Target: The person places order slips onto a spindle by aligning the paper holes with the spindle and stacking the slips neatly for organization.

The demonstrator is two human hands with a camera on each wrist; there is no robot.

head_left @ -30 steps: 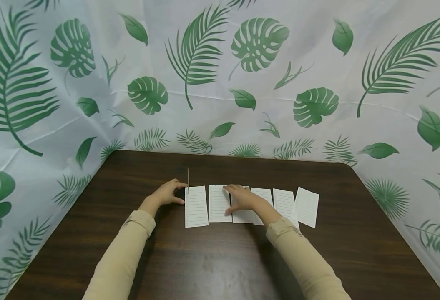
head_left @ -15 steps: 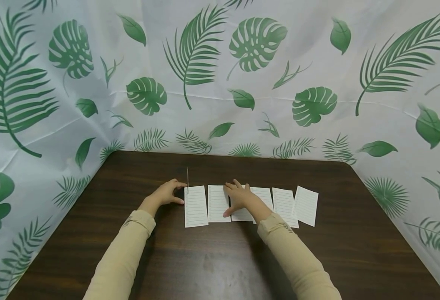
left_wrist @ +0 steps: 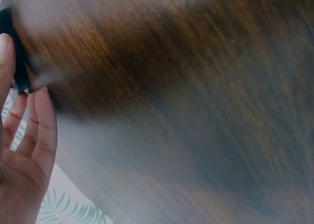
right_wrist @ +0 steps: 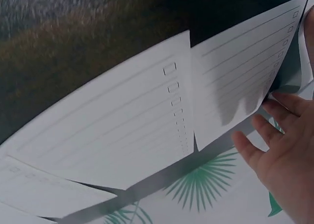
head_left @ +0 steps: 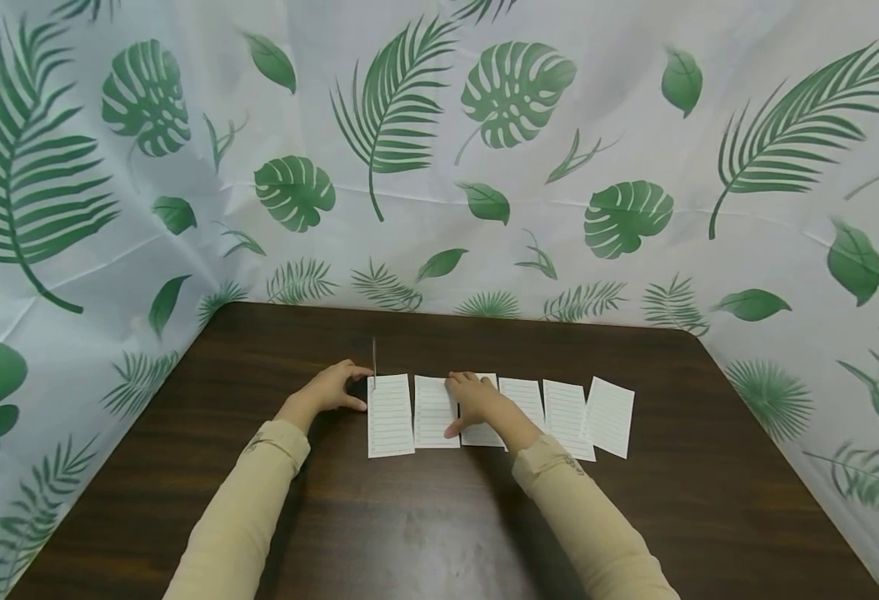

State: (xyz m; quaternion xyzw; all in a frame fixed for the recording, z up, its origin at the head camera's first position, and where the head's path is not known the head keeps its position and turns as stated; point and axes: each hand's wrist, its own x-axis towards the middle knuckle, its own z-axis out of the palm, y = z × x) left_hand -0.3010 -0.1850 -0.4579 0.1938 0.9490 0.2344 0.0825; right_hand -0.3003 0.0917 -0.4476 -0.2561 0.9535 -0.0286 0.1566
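Several white lined cards lie side by side in a row; the leftmost card (head_left: 391, 417) is beside my left hand (head_left: 328, 387). A thin upright dark piece (head_left: 375, 360), seen edge-on, stands at that card's far left corner. My left fingertips are right at it, thumb apart from the fingers; in the left wrist view, a black piece (left_wrist: 18, 62) is close by the fingertips. My right hand (head_left: 480, 398) lies over the second card (head_left: 433, 417) and third card (head_left: 481, 434), thumb on the second card's edge. In the right wrist view, its fingers are nearly straight beside the cards' ends.
Farther right lie more lined cards, a fourth card (head_left: 521, 396), a fifth card (head_left: 565, 408) and a tilted last card (head_left: 610, 415) overlapping the fifth. All are on a dark brown wooden table (head_left: 409, 517). A white cloth with green leaves (head_left: 424, 100) hangs behind.
My right hand's fingers have gone from spread to closer together over the second and third cards, and its forearm has shifted a little left. My left hand has stayed in place.
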